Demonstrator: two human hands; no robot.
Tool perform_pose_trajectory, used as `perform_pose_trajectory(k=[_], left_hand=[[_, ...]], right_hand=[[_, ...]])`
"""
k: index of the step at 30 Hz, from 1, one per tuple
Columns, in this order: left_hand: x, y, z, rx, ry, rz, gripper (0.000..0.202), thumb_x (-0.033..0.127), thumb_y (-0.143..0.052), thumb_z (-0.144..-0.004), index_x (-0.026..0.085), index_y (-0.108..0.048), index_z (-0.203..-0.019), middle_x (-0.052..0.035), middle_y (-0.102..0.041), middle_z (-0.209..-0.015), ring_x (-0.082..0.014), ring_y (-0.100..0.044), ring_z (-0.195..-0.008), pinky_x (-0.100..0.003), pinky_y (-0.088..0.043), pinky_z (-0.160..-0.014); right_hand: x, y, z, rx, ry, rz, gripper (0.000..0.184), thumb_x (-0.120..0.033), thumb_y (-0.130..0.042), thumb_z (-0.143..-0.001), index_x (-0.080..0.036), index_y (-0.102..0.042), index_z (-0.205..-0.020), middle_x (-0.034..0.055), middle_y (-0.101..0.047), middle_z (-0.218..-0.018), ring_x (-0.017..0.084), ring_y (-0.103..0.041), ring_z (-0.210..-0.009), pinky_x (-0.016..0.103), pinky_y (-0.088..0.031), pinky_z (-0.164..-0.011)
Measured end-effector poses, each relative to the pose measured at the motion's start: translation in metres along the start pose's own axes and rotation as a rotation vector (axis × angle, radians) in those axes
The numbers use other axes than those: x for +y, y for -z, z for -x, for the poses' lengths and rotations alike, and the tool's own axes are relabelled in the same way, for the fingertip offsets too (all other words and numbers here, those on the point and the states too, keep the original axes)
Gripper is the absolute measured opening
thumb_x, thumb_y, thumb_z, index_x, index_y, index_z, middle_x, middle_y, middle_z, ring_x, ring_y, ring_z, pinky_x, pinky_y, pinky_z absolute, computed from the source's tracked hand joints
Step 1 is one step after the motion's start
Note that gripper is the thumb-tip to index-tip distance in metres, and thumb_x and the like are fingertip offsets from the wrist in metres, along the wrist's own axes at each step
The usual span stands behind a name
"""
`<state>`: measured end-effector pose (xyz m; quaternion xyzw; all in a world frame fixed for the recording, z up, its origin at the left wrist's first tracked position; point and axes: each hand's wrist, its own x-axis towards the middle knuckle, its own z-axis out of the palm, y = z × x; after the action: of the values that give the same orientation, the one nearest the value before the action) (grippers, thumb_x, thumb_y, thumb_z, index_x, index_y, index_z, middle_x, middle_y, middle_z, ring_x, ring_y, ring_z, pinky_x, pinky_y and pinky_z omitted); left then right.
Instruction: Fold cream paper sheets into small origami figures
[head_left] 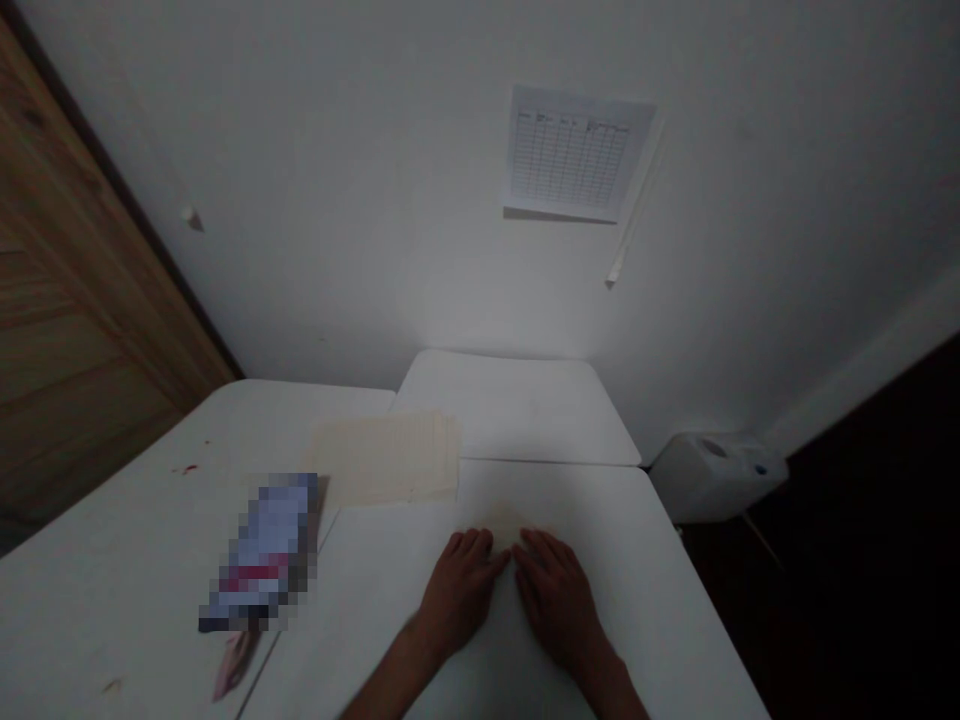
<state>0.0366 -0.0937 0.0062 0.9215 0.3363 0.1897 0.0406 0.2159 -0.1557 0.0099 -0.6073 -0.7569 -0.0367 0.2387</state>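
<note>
Nearest the camera, two bare forearms (pixel 394 668), angled inward from the bottom edge over a smooth white tabletop (pixel 660 640). Off to the left, a soft-looking pink strip (pixel 232 662), poking out below a blurred blue-and-white item (pixel 266 545) with a magenta band, beside a narrow seam. Left hand (pixel 461 585) and right hand (pixel 553 595) just beside each other, palms down, fingers bent and close together, thumbs turned inward. Just beyond and partly under the fingertips, a thin, faint beige sheet (pixel 506 517), low in contrast; impossible to tell whether pinched or only pressed flat. To the right, a broad strip of white surface up to the straight, slanting table edge, with dark floor (pixel 862 540) beyond. To the left, past the seam, a second white tabletop (pixel 112 570), rounded at its far corner and flecked with red.

Farther off, well left of the sheet, a flat, cream, faintly lined stack (pixel 390 460) across the seam. Behind, a white panel (pixel 517 405) with rounded corners, up to a matte pale wall (pixel 420 250). Right, low down, a white box (pixel 720 475) with round openings. Far left, grained wood planks (pixel 67 300). On the wall, a paper printed with a grid (pixel 577 155), beside a slim white cord (pixel 637 210).
</note>
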Motion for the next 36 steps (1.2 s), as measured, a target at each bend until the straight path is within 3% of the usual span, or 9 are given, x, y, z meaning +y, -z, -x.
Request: perform_pose_trajectory(k=[10,22,32,36], left_hand=[[-0.001,-0.001,0.014,0.022,0.137,-0.094,0.05,0.006,-0.055,-0.074,0.03,-0.063,-0.117,-0.0091,-0.056,-0.108,-0.0287,-0.05,-0.101,-0.047,-0.043,-0.087],[-0.025,0.012,0.049,0.13,0.255,-0.136,0.038,0.014,-0.051,-0.082,0.031,-0.066,-0.113,-0.0092,-0.06,-0.103,-0.0297,-0.053,-0.1,-0.047,-0.045,-0.084],[-0.029,0.015,0.057,0.159,0.257,-0.188,0.028,0.018,-0.05,-0.085,0.024,-0.066,-0.107,-0.0099,-0.061,-0.1,-0.0292,-0.056,-0.097,-0.046,-0.05,-0.083],[-0.027,0.012,0.05,0.207,0.234,-0.136,0.03,0.016,-0.047,-0.087,0.018,-0.062,-0.112,-0.0142,-0.059,-0.113,-0.0295,-0.056,-0.104,-0.046,-0.049,-0.088]], right_hand=[[-0.001,0.002,0.001,-0.013,0.003,0.016,0.033,-0.019,-0.048,-0.092,-0.025,-0.061,-0.121,0.006,-0.06,-0.128,0.023,-0.052,-0.12,0.041,-0.042,-0.101],[0.001,0.0,0.003,0.001,0.003,0.021,0.032,-0.021,-0.048,-0.092,-0.026,-0.061,-0.122,0.0053,-0.06,-0.128,0.022,-0.052,-0.121,0.041,-0.043,-0.101],[0.0,-0.001,0.002,0.012,0.006,0.015,0.032,-0.021,-0.047,-0.093,-0.026,-0.061,-0.121,0.0055,-0.06,-0.128,0.022,-0.052,-0.12,0.041,-0.043,-0.1],[-0.001,-0.001,0.003,-0.007,-0.011,0.013,0.032,-0.02,-0.047,-0.092,-0.025,-0.061,-0.121,0.0055,-0.06,-0.128,0.022,-0.051,-0.121,0.041,-0.042,-0.101]])
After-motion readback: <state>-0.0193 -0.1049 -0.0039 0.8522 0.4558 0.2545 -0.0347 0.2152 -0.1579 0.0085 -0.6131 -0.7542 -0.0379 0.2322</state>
